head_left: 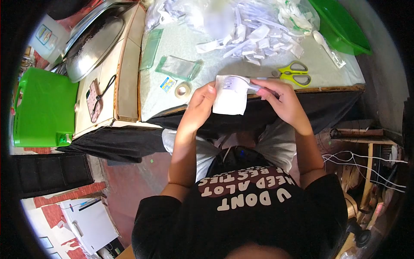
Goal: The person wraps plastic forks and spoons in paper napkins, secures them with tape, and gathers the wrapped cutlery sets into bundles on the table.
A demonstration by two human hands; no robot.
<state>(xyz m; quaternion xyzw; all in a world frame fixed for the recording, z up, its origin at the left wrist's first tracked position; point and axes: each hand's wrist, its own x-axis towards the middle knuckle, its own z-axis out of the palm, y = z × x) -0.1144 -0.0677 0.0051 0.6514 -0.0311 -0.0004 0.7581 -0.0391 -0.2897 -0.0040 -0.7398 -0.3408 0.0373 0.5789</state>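
My left hand [202,102] pinches the left edge of a folded white paper napkin [229,103] between thumb and fingers. The tines of a pale plastic fork [233,83] lie against the upper part of the napkin. My right hand [282,101] has its fingers closed on the fork's handle, to the right of the napkin. Both hands are held just in front of the table's near edge. Beyond my right hand lie yellow-green scissors [293,73]. A roll of tape [183,90] sits on the table beyond my left hand.
A heap of white wrapped cutlery [258,41] covers the back of the table [189,47]. A wrapped spoon [325,46] and a green basin [345,26] are at the right. Clear plastic packs [179,67] lie left of centre. A phone [93,101] rests on the tiled counter.
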